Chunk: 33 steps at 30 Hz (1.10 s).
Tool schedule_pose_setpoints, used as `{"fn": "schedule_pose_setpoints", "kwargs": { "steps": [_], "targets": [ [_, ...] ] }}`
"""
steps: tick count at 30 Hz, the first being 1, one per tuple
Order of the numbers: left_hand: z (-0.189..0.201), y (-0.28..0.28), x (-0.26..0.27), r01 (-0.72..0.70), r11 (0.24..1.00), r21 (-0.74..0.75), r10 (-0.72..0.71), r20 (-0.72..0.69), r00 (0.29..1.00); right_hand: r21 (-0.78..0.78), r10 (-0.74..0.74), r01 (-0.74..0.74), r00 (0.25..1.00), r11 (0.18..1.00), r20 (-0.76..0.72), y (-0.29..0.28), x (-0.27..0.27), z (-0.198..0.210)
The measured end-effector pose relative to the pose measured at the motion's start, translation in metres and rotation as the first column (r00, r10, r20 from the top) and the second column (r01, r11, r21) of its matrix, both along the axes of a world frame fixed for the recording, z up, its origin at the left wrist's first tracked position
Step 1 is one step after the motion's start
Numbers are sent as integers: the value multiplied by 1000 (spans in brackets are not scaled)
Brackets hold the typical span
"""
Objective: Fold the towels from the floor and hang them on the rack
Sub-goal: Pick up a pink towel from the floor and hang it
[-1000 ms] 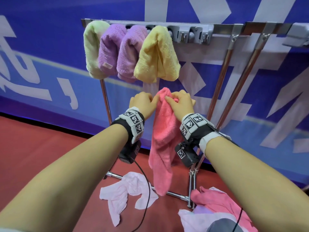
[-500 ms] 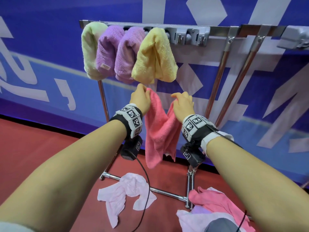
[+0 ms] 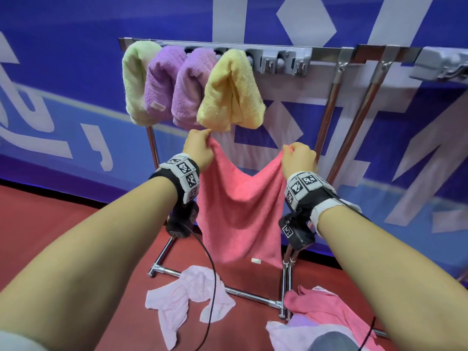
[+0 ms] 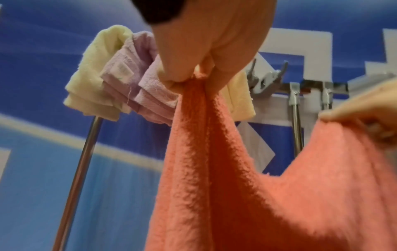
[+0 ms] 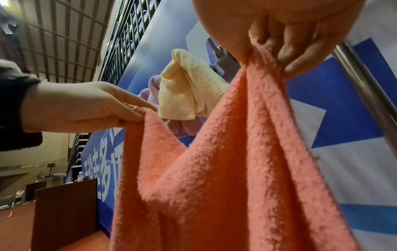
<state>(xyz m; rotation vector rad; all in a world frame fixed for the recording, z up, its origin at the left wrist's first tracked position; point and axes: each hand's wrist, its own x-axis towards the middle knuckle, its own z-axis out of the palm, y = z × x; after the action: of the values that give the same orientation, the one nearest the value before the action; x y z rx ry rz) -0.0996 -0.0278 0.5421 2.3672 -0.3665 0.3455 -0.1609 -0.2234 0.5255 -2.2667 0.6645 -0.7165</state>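
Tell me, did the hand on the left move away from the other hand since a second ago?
Yes. The left hand moved leftward and up, from below the hanging yellow terry towel's right side to its lower left corner.

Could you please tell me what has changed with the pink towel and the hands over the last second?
The left hand and right hand have moved apart, each pinching a top corner, so the pink towel, bunched between them a second ago, now hangs spread open below the rack. The four folded towels on the rack and the towels on the floor stayed put.
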Motion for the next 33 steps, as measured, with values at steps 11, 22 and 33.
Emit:
{"fn": "schedule_pose_setpoints", "kwargs": {
  "steps": [11,22,33],
  "targets": [
    [-1,5,-1,-90,995,-51,93,43,995,69,27,-37,989,997,143,-7,-4,-3],
    [-3,-2,2,-196,963,186,212,-70,975,305,-81,-49,914,951,398,-13,-3,-1],
    [-2,11,8,-322,902,289,314,75,947,216,-86,8,932,976,353,-19,-1,-1]
  ]
}}
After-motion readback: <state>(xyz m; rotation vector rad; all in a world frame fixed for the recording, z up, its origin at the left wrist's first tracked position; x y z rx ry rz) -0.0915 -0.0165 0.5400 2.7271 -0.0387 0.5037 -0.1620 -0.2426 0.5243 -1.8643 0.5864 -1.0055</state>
